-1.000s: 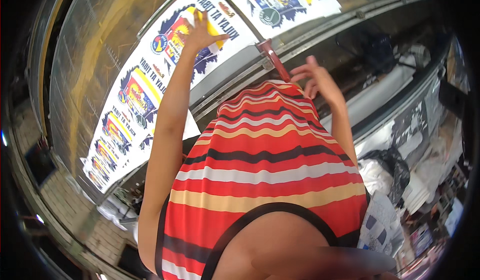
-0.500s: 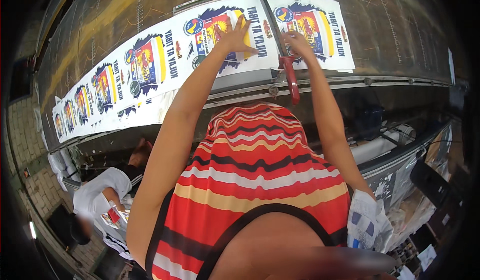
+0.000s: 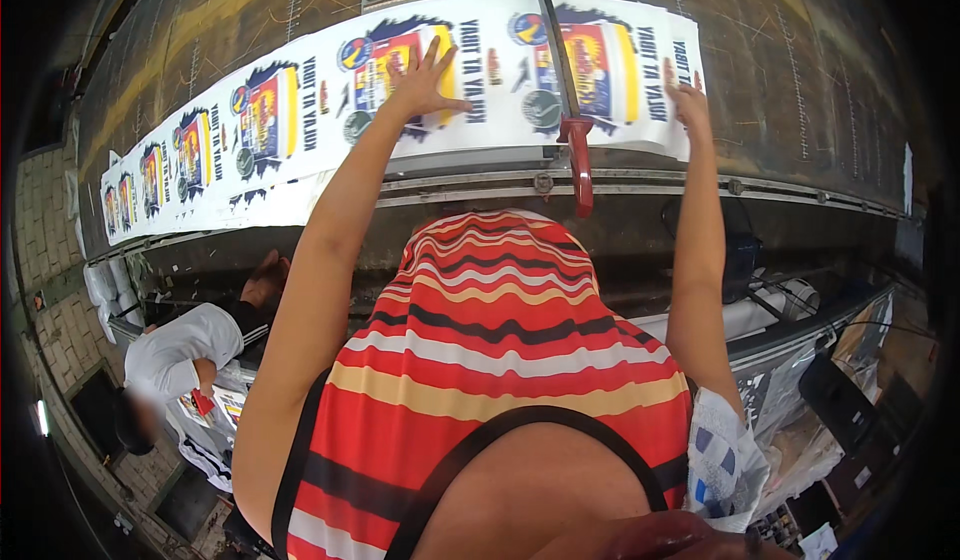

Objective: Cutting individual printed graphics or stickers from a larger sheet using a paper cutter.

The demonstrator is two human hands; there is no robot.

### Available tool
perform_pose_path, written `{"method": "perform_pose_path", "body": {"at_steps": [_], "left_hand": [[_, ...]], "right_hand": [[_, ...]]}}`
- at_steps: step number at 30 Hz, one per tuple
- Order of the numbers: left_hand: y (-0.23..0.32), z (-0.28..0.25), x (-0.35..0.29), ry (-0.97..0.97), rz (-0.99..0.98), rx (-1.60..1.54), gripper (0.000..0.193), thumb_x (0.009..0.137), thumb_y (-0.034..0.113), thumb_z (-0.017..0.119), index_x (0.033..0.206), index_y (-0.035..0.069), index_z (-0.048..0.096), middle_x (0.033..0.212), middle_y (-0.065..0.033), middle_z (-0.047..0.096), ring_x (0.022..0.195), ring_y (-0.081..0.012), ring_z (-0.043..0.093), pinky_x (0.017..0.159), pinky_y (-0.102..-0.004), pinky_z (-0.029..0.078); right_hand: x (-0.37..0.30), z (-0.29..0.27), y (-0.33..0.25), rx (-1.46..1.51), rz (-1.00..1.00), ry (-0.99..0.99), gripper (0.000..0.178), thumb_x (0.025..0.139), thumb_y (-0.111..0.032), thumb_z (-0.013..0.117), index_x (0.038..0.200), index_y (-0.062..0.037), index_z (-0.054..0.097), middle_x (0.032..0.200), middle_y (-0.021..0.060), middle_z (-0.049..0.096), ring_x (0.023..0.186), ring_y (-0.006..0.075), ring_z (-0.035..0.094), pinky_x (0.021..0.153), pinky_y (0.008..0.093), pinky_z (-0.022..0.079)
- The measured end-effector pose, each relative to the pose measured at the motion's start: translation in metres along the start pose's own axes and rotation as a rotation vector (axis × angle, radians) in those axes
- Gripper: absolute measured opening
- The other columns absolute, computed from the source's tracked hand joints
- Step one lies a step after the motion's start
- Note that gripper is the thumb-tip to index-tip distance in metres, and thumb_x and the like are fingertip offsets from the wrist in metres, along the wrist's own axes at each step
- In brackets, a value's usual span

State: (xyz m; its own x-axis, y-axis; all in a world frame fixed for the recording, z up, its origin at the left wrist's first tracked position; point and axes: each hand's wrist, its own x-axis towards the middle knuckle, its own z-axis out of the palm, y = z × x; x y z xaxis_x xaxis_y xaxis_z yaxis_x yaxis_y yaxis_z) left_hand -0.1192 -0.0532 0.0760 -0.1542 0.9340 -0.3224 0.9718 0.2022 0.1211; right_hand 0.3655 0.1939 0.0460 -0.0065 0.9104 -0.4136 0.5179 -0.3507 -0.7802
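Your left hand (image 3: 422, 88) lies with fingers splayed wide, gripping nothing, on the long white sheet with repeated blue, red and yellow prints (image 3: 508, 110), apparently to keep it flat on the worn brown table (image 3: 745, 70). The long dark metal bar (image 3: 560, 60) with a curved red handle (image 3: 580, 170) crosses the sheet between your hands; your right hand's (image 3: 690, 110) fingers curl at its right end, though whether they pinch it, you cannot tell.

A long brown table (image 3: 750, 80) (yellow-streaked) — white printed sheeting (image 3: 330, 100) lies along its near edge.
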Motion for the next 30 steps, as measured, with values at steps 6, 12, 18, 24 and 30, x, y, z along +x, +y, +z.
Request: {"method": "perform_pose_path", "body": {"at_steps": [6, 12, 18, 24, 30], "left_hand": [[0.052, 0.010, 0.030, 0.053, 0.056, -0.052, 0.130, 0.055, 0.090, 0.067, 0.160, 0.036, 0.012, 0.168, -0.0112, -0.002, 0.151, -0.0475, 0.000, 0.105, -0.0840, 0.003], [0.054, 0.006, 0.039, 0.061, 0.069, -0.043, 0.130, 0.055, 0.089, 0.068, 0.160, 0.036, 0.013, 0.168, -0.0122, -0.001, 0.151, -0.0476, -0.002, 0.104, -0.0842, 0.002], [0.055, 0.016, 0.042, 0.102, 0.085, -0.049, 0.129, 0.055, 0.090, 0.067, 0.160, 0.036, 0.013, 0.168, -0.0128, 0.000, 0.151, -0.0482, -0.002, 0.104, -0.0845, 0.001], [0.047, 0.020, 0.040, 0.135, 0.097, -0.068, 0.129, 0.055, 0.092, 0.065, 0.160, 0.037, 0.014, 0.168, -0.0125, -0.001, 0.150, -0.0501, -0.002, 0.103, -0.0851, 0.001], [0.046, 0.025, 0.042, 0.176, 0.102, -0.081, 0.128, 0.055, 0.093, 0.064, 0.159, 0.039, 0.013, 0.168, -0.0108, -0.001, 0.151, -0.0490, -0.001, 0.103, -0.0851, 0.001]], "right_hand": [[-0.093, -0.028, -0.068, -0.186, -0.416, 0.349, 0.062, 0.090, -0.043, 0.071, 0.132, -0.0022, 0.051, 0.103, 0.0181, 0.071, 0.093, 0.0259, 0.070, 0.082, 0.0434, 0.053], [-0.328, 0.047, -0.148, -0.297, -0.542, -0.177, 0.071, 0.098, -0.051, 0.054, 0.150, -0.0063, 0.036, 0.126, 0.0274, 0.061, 0.114, 0.0465, 0.061, 0.096, 0.0489, 0.047], [-0.336, 0.094, -0.098, -0.555, -0.341, -0.245, 0.066, 0.105, -0.033, 0.039, 0.157, -0.0063, 0.011, 0.088, 0.0266, 0.070, 0.075, 0.0501, 0.066, 0.071, 0.0577, 0.051], [-0.313, 0.147, -0.003, -0.611, -0.420, -0.163, 0.067, 0.105, -0.030, 0.042, 0.158, -0.0103, 0.007, 0.079, 0.0269, 0.068, 0.067, 0.0483, 0.065, 0.059, 0.0577, 0.049], [-0.314, 0.135, -0.021, -0.648, -0.299, -0.247, 0.064, 0.105, -0.033, 0.041, 0.158, -0.0105, 0.011, 0.088, 0.0279, 0.070, 0.075, 0.0503, 0.065, 0.067, 0.0565, 0.051]]}}
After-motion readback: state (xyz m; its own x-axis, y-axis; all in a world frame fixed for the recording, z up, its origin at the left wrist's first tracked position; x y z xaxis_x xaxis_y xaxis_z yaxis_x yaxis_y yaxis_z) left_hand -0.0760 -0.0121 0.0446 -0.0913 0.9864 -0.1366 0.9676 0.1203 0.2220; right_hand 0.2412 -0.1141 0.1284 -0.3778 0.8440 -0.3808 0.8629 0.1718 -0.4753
